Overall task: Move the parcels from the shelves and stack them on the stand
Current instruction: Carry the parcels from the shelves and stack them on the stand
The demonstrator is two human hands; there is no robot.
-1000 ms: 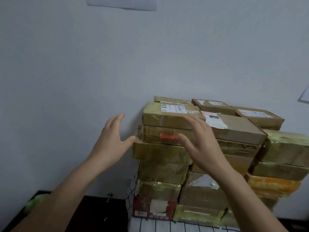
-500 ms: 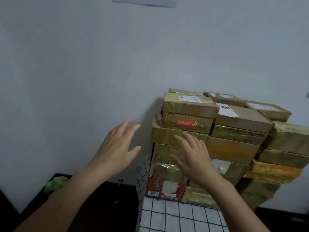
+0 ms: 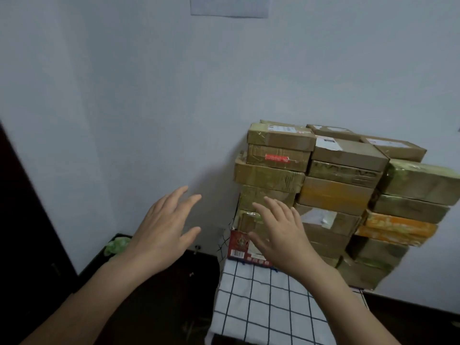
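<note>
Sitting on checked stand (image 3: 261, 307): parcels (image 3: 336, 195) beside pale wall (image 3: 149, 95).

We see a pale wall (image 3: 124, 95) in soft, even light. A sheet of paper (image 3: 229, 7) is stuck high up on it. The floor (image 3: 161, 307) below is very dark. A tall dark shape (image 3: 22, 232) stands at the left edge. A green thing (image 3: 117, 245) lies low down by the wall.
</note>
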